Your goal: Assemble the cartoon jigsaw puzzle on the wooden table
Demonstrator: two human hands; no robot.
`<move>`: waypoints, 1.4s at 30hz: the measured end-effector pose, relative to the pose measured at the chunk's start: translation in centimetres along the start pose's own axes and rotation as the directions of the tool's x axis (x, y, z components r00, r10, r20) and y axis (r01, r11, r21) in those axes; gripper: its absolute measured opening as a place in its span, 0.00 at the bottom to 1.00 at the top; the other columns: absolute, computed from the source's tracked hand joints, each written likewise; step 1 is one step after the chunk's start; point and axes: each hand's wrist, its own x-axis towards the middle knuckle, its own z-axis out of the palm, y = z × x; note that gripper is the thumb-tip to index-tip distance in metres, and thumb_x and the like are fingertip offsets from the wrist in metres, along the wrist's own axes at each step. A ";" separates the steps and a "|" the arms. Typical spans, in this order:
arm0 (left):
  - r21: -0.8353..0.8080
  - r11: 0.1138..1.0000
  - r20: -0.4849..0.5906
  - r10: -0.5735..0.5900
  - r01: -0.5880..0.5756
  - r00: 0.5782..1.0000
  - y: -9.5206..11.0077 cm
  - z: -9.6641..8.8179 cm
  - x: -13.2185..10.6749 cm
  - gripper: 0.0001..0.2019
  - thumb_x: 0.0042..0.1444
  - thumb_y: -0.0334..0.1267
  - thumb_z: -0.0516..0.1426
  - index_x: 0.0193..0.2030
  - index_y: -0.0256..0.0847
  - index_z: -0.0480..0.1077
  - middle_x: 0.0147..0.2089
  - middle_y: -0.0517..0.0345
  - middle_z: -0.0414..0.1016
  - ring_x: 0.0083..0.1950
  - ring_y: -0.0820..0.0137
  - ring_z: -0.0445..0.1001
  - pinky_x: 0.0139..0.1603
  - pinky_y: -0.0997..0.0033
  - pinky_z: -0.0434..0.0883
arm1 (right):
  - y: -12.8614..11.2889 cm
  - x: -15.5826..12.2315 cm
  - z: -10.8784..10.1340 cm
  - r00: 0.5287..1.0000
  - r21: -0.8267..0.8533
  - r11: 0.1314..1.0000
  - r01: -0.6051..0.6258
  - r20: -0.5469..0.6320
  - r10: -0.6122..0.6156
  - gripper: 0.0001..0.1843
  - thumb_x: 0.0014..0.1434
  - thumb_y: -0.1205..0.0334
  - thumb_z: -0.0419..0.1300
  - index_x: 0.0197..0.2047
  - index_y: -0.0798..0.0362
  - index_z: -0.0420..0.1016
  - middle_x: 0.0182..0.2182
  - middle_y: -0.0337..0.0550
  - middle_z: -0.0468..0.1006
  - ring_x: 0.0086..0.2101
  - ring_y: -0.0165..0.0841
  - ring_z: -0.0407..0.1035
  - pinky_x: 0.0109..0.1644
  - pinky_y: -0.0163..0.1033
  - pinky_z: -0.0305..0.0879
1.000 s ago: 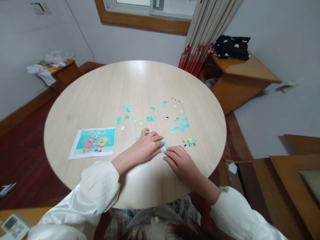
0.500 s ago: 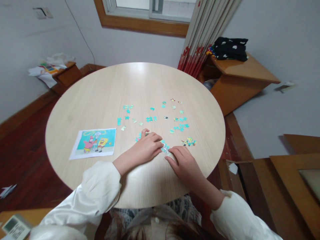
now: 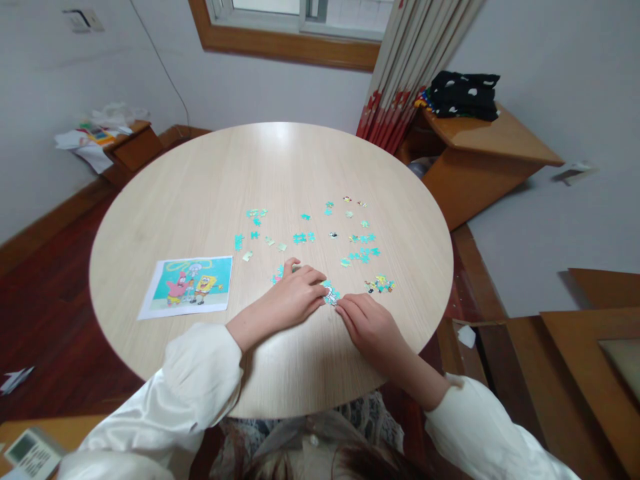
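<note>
Head view: partly joined puzzle (image 3: 330,294), teal with a white figure, flat on the surface (image 3: 280,167) between the two grips, near edge of the table well below it. Left grip (image 3: 303,292): palm down, fingers loosely spread, fingertips on the puzzle's left side; far-side finger curled up off the rest. Right grip (image 3: 367,323): thumb and forefinger brought close together, touching the puzzle's right edge. Cannot tell whether a piece is pinched between them; detail too small.

Teal-and-pink patch (image 3: 277,274) shows just beyond the left grip, partly covered by it; cannot tell if it joins the puzzle. Yellow patch (image 3: 383,284) lies near the right grip, on its far side, apart from the puzzle.

Farther out, ahead of both grips: teal row (image 3: 300,238), one dark-and-white piece (image 3: 333,235), teal pile (image 3: 364,254) ahead of the right grip. Ahead and left of the left grip: teal strip (image 3: 239,242), pale piece (image 3: 247,256), yellow-green group (image 3: 257,213).

Print (image 3: 189,287) lies flat, left of the left grip: pink, yellow and pale figures on teal, white border.

Off the surface, far right of the right grip: cabinet (image 3: 505,143) with black cloth (image 3: 465,93) on top; curtain (image 3: 423,53) beside it. Straight ahead of the grips: window (image 3: 345,10). Far left: papers (image 3: 93,157).
</note>
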 end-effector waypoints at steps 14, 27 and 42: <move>0.016 1.000 -0.092 -0.018 0.019 0.996 -0.4 -0.3 -0.3 0.11 0.65 0.30 0.50 0.46 0.42 0.73 0.53 0.52 0.76 0.53 0.62 0.70 0.60 0.48 0.49 | 1.8 1.5 -0.8 0.940 0.260 0.907 -0.332 0.014 0.341 0.11 0.67 0.64 0.50 0.33 0.51 0.69 0.25 0.39 0.77 0.25 0.31 0.71 0.31 0.36 0.64; 0.022 0.960 -0.181 -0.272 0.281 0.945 -1.6 -2.3 -4.2 0.17 0.58 0.25 0.47 0.48 0.40 0.73 0.53 0.50 0.77 0.52 0.62 0.74 0.63 0.45 0.52 | 6.3 3.8 1.1 0.996 -0.147 0.987 0.068 0.071 -0.058 0.17 0.70 0.64 0.44 0.32 0.53 0.68 0.27 0.47 0.72 0.30 0.36 0.64 0.34 0.40 0.59; 0.041 0.976 -0.171 -0.203 0.212 0.964 -0.9 0.1 -5.6 0.22 0.58 0.25 0.47 0.55 0.41 0.72 0.56 0.45 0.75 0.58 0.59 0.70 0.65 0.39 0.52 | 3.5 2.2 -0.7 0.985 0.165 0.979 0.121 0.102 -0.139 0.12 0.67 0.65 0.53 0.48 0.53 0.76 0.45 0.52 0.79 0.47 0.39 0.71 0.49 0.48 0.64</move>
